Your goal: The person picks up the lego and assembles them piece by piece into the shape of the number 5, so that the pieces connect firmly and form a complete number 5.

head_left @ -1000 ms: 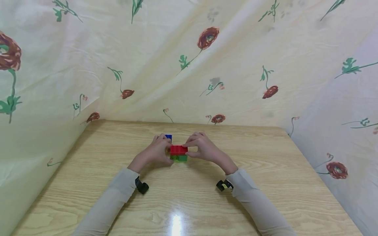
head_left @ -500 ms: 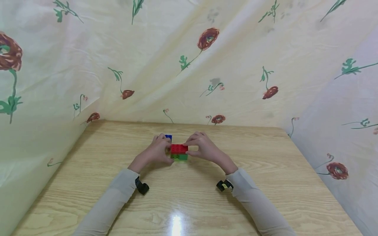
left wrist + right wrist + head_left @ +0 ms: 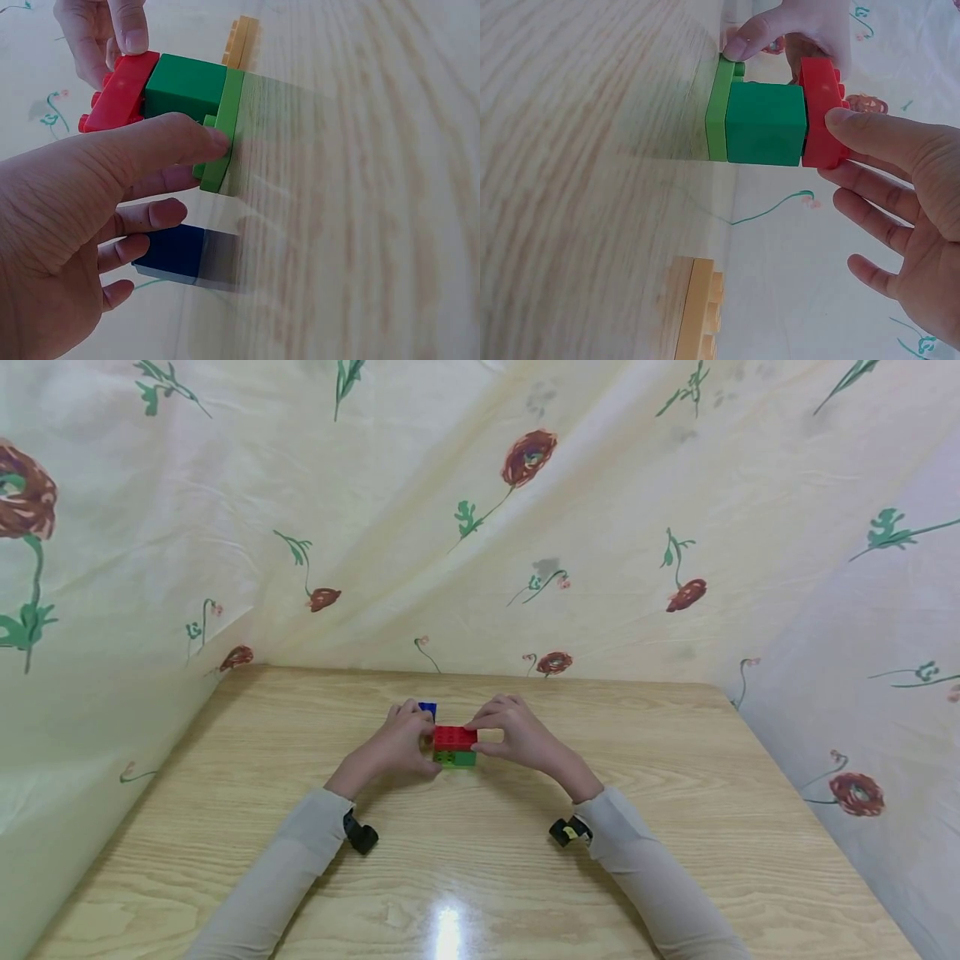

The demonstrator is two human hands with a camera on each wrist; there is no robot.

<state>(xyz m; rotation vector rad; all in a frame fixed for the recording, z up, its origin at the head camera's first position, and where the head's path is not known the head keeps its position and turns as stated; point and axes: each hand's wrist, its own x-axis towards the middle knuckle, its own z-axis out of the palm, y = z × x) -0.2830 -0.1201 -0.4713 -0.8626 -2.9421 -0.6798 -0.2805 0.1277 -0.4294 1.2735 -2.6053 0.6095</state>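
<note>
A small brick stack stands on the table between both hands: a thin light green brick point(image 3: 232, 109) at the bottom, a dark green brick point(image 3: 765, 124) on it, and a studded red brick point(image 3: 455, 737) on top. My left hand point(image 3: 401, 743) grips the light green brick from the left, its thumb at the near end and a forefinger behind. On the right side, my right hand point(image 3: 517, 739) pinches the red brick between thumb and forefinger, the other fingers loosely bent. In the right wrist view the red brick sits flush or nearly so against the dark green one.
Behind my left hand stands a blue brick point(image 3: 428, 708), close to its outer fingers in the left wrist view. A thin yellow-orange brick point(image 3: 696, 307) lies on the wooden table point(image 3: 480, 868) beyond the stack. Flower-patterned cloth point(image 3: 390, 568) hangs behind and at both sides.
The brick stack has shifted very slightly away from me over the last second. Both hands keep nearly the same place and hold.
</note>
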